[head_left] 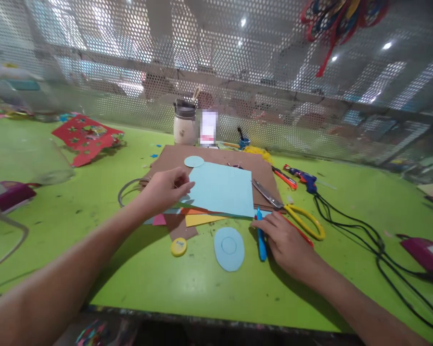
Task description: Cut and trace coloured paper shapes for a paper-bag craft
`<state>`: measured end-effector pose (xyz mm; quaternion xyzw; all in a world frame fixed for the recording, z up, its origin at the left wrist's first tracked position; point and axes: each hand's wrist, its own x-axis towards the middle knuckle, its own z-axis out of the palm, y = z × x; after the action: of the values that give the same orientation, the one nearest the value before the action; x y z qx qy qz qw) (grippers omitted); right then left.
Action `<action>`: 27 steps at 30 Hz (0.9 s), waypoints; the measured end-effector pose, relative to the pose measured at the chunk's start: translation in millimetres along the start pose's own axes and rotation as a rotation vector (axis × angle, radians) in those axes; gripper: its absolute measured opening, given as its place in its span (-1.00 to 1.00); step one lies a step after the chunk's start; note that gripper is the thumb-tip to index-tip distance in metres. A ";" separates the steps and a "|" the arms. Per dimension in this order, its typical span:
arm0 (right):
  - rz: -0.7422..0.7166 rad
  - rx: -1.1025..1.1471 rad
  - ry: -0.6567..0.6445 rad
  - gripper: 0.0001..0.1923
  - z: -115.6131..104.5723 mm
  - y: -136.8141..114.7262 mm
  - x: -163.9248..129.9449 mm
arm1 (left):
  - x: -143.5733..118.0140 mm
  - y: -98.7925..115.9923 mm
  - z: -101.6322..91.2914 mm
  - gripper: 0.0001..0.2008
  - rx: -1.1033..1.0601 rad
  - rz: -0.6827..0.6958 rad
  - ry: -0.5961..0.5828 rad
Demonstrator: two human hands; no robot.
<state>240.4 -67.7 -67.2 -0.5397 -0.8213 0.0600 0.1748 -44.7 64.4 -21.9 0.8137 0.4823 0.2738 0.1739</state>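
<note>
The left hand [166,190] is half-curled at the left edge of the light blue sheet [222,190], which lies on brown cardboard [171,158], presumably for backing. The right hand [285,240] rests low, one finger across the blue marker [261,242], keeping it within reach. From where I stand, I cannot tell whether either hand grips firmly. The oval cutout [229,262] lies flat, just left of the marker.
</note>
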 end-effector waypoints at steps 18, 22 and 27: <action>-0.097 -0.079 0.234 -0.72 -1.8 -20.0 8.3 | 4.7 -24.7 13.0 -0.76 -0.060 -0.015 0.055; 0.153 -0.199 0.123 -0.68 -12.4 -34.2 18.0 | 3.1 -21.0 10.0 -0.78 -0.049 0.008 0.049; 0.416 -0.243 -0.018 -0.56 -3.1 -33.4 18.7 | 2.6 -16.3 -0.2 -0.78 -0.045 0.019 0.053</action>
<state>205.9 -64.7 -50.6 -0.7138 -0.6951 0.0005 0.0852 -55.0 74.4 -29.9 0.8066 0.4727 0.3078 0.1767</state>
